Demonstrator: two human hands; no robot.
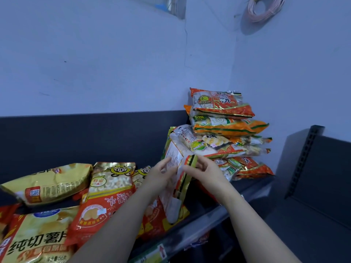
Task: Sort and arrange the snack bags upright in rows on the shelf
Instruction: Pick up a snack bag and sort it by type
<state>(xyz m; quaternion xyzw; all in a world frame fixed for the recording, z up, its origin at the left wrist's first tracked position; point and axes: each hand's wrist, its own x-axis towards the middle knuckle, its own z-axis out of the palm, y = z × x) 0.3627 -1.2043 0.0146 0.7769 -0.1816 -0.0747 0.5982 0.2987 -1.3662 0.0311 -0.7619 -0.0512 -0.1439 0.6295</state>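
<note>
A rice-cracker bag point(187, 147) with a clear window and a green-and-gold edge stands tilted on the dark shelf point(247, 188), leaning against a stack of orange cracker bags point(226, 122). My left hand point(161, 174) holds its left side, fingers against the printed back. My right hand point(204, 168) pinches its striped seam from the right. To the left, several snack bags lie flat: a gold bag point(51, 183), a red bag printed upside down point(108, 202) and a yellow chip bag point(36, 238).
The shelf's dark back panel point(95, 137) runs along a pale wall. A second dark shelf unit point(319, 168) stands at the right, with a perforated upright. A price-label strip point(152, 253) lines the shelf's front edge. A coil of cable point(264, 8) hangs high on the wall.
</note>
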